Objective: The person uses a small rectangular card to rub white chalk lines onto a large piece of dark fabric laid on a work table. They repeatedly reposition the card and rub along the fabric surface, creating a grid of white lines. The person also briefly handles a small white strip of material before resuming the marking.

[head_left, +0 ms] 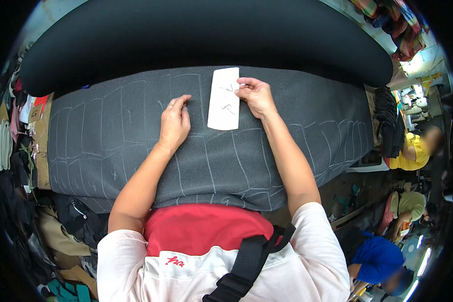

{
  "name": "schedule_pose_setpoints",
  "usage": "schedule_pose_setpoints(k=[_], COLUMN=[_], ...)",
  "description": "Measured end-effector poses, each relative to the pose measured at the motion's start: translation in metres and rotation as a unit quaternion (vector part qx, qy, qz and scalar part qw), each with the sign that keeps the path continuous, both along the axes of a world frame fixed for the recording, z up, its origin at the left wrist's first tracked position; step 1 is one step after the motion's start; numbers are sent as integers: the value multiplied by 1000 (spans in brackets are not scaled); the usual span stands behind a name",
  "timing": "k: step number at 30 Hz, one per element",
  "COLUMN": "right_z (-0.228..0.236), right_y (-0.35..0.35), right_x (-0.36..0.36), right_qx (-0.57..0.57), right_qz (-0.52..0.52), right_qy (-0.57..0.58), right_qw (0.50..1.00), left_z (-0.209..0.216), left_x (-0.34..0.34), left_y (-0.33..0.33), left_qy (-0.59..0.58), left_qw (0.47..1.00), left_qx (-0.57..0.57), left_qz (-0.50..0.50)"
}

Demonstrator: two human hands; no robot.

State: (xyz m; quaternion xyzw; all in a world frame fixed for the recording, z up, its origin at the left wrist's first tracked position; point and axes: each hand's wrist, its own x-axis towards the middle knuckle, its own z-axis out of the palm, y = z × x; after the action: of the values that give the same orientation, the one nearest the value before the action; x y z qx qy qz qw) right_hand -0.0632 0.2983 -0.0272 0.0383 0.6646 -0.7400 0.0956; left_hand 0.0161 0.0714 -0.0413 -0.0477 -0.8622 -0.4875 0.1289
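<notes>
A large dark grey cloth (pixel 136 110), marked all over with chalk outlines of pieces, covers the table in front of me. A white card pattern piece (pixel 223 118), four-sided and bearing dark handwritten marks, lies flat on its far middle part. My right hand (pixel 255 95) is at the card's right edge, thumb and forefinger pinched around a small white piece of chalk (pixel 242 87). Its fingertips reach the card's edge. To the left of the card, apart from it, my left hand (pixel 175 121) rests on the cloth, holding nothing, its forefinger stretched out and the other fingers loosely bent.
A thick black fabric roll (pixel 211 35) spans the table's far side. Folded black cloth (pixel 386 121) hangs at the right end. Fabric scraps (pixel 60 234) heap at the left. Several people work at the right, one in a yellow shirt (pixel 410 153).
</notes>
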Motion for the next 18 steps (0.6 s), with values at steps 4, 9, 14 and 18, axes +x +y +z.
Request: schedule_pose_setpoints(k=[4,9,14,18], right_z=[-13,-6,3,3], right_y=[-16,-28,-39,-64], right_x=[-15,-14,-28,-45], right_qx=[156,353,399,384], right_qz=[56,31,-28,31], right_qy=[71,201,279,297], right_qw=[984,913,873,873], left_z=[11,17,12,13], left_x=[-17,-36,-36,-34], left_y=[-1,10,13,15], left_qy=[-27,-99,-131,-124], left_qw=[985,922,921,925], left_qx=[-157,-356,-352,-347], left_qz=[-64,-113,-104,-91])
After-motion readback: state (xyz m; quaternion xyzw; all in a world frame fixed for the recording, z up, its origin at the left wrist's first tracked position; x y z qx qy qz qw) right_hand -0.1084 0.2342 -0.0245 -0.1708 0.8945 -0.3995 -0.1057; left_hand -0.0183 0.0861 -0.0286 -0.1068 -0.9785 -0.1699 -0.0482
